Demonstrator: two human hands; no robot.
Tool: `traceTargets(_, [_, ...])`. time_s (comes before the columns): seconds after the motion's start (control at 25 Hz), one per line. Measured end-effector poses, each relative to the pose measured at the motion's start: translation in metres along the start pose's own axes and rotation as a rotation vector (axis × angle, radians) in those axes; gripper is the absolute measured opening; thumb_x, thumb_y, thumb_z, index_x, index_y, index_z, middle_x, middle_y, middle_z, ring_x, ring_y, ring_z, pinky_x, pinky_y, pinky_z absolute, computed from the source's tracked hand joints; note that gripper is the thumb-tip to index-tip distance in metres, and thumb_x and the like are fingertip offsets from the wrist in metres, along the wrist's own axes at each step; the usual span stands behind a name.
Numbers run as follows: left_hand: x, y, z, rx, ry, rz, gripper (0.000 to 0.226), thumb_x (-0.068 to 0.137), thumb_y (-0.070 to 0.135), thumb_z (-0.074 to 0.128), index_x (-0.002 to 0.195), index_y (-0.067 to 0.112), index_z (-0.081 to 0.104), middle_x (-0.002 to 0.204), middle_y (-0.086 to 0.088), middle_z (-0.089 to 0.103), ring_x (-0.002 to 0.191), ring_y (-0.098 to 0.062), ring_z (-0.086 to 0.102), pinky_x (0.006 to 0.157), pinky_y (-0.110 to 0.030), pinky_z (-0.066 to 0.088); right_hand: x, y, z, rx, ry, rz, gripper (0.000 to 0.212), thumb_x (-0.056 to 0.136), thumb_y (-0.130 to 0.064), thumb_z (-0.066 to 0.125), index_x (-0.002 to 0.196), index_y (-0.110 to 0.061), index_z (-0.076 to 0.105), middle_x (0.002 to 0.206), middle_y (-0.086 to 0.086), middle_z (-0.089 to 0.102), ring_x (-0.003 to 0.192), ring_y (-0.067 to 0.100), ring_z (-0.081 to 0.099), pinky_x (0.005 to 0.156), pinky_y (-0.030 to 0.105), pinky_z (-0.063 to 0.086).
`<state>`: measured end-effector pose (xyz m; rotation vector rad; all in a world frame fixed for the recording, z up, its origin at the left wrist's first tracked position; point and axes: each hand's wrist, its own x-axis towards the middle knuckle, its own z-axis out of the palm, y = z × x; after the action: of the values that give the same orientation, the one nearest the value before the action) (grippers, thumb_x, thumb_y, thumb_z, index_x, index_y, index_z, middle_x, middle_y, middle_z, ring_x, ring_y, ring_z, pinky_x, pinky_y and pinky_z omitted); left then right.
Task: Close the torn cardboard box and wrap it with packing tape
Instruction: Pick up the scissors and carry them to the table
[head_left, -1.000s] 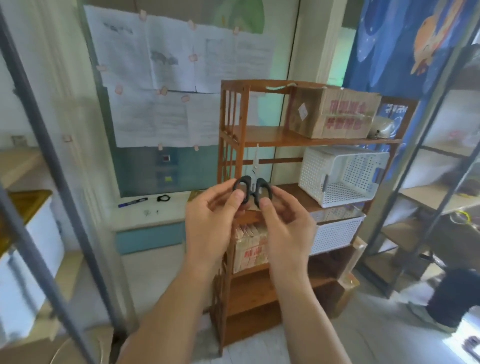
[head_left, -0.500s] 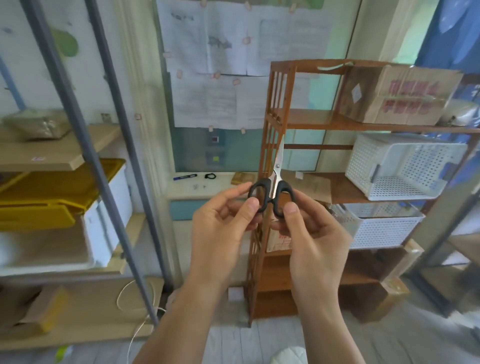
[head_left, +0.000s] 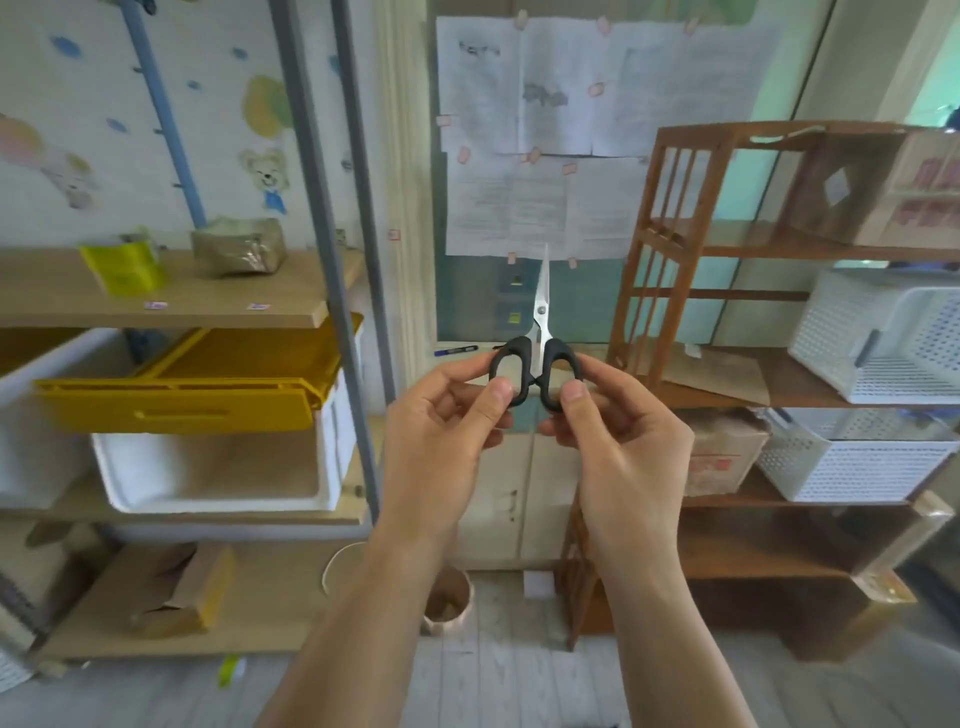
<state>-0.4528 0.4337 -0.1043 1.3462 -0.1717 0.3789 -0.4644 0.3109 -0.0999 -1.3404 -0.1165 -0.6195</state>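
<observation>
Black-handled scissors (head_left: 540, 332) point straight up in front of me, blades together. My left hand (head_left: 441, 436) pinches the left handle loop between thumb and fingers. My right hand (head_left: 618, 441) pinches the right loop the same way. A taped cardboard box (head_left: 878, 192) sits on the top shelf of the brown wooden rack at the right. A smaller cardboard box (head_left: 722, 457) stands on a lower shelf of that rack. No packing tape roll is in sight.
A grey metal shelf post (head_left: 332, 270) stands left of my hands, with a yellow-lidded white bin (head_left: 218, 415) behind it. White perforated baskets (head_left: 883, 338) fill the wooden rack (head_left: 670, 218). A torn brown carton (head_left: 176, 592) lies on the bottom left shelf. Papers hang on the wall ahead.
My view has swung left, so the wooden rack slid to the right and the metal shelving with the bin came in. Both hands keep holding the scissors upright.
</observation>
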Motion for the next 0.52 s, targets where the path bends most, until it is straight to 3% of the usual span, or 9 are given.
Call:
traceTargets(0.28, [-0.003, 0.032, -0.17, 0.029, 0.026, 0.013, 0.023, 0.084, 0.022, 0.074, 0.107, 0.025, 0.073, 0.08, 0.001, 0.074, 0.073, -0.013, 0.067, 0.067, -0.023, 0.055, -0.077, 0.012, 0.14, -0.026, -0.088, -0.006, 0.019, 0.089, -0.005, 0.068, 0.107, -0.012, 0.072, 0.076, 0.003, 0.075, 0.062, 0.019, 0.071, 0.058, 0.019, 0.053])
traceTargets(0.52, [0.01, 0.042, -0.268, 0.016, 0.103, 0.027, 0.032, 0.08, 0.026, 0.073, 0.111, 0.019, 0.072, 0.088, -0.009, 0.076, 0.079, -0.016, 0.069, 0.065, -0.023, 0.054, -0.107, 0.03, 0.236, -0.014, -0.15, -0.004, 0.019, 0.089, -0.004, 0.068, 0.103, -0.017, 0.072, 0.073, 0.001, 0.074, 0.057, 0.018, 0.068, 0.056, 0.018, 0.051])
